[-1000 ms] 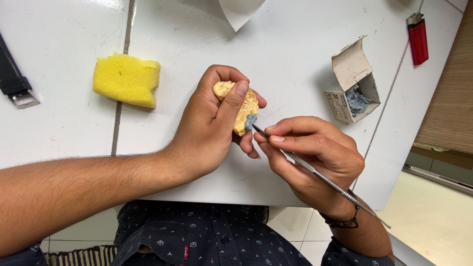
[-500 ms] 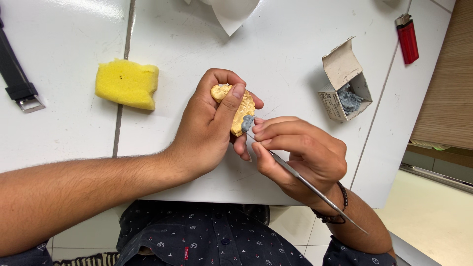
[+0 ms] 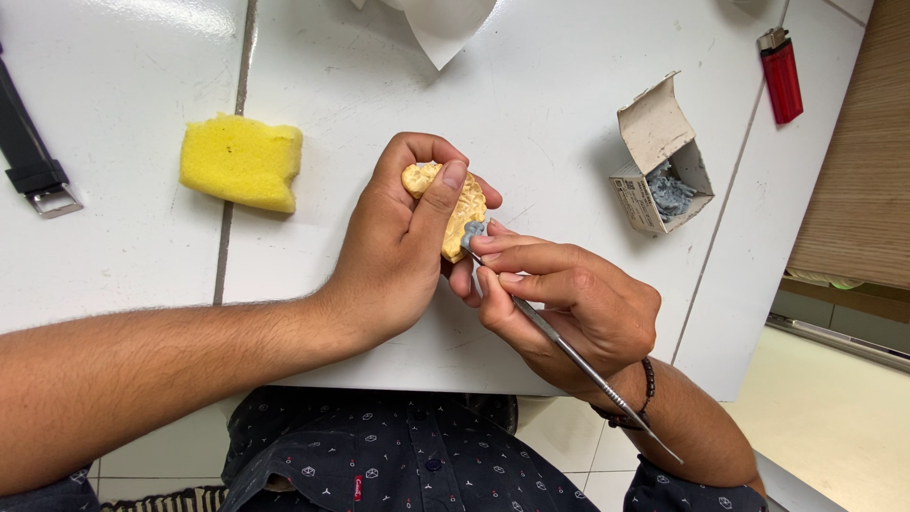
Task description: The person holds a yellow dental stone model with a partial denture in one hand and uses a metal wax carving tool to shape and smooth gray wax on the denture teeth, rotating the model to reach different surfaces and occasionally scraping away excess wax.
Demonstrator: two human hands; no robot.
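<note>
My left hand (image 3: 403,251) grips a small yellow plaster cast (image 3: 464,207) above the white tabletop (image 3: 550,104), thumb pressed over its top. My right hand (image 3: 569,303) holds a thin metal tool (image 3: 569,353) like a pen. Its tip touches a small lump of grey material (image 3: 474,230) on the cast's lower right edge. The tool's handle runs down and right past my wrist.
A yellow sponge (image 3: 242,161) lies to the left. An open cardboard box (image 3: 661,156) with grey material inside stands to the right, a red lighter (image 3: 782,78) beyond it. A black strap with buckle (image 3: 33,161) is at far left, white paper (image 3: 445,24) at the top.
The tool tip has stayed at the cast's edge while my right hand shifted slightly. The grey lump now sits pressed against the cast. My left hand barely moved.
</note>
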